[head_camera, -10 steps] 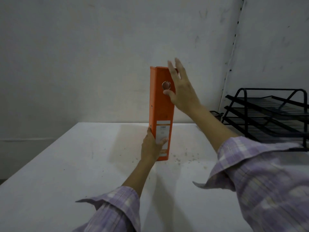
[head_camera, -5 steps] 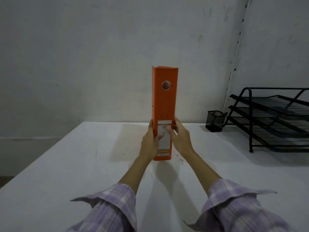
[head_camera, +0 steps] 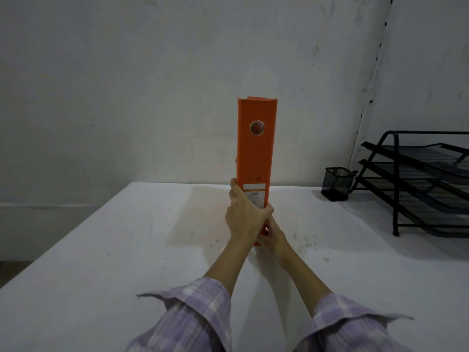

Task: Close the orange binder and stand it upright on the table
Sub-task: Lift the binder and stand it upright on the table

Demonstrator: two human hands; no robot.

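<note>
Binder point(head_camera: 256, 153), orange and closed, stands upright on the white table point(head_camera: 101, 262) at about twelve o'clock from the wearer, spine with its round metal-ringed finger hole facing the camera. The left hand point(head_camera: 243, 214) wraps across the lower spine, thumb over the white label, clasping the binder, while the right hand point(head_camera: 272, 236) grips its bottom right corner just below. A black mesh pen cup point(head_camera: 336, 184) and black stacked letter trays point(head_camera: 426, 184) sit well apart at two o'clock.

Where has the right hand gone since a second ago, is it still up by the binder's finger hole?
Yes, it moved. The right hand came down from the finger hole to the orange binder base, near the table, under the left hand.
</note>
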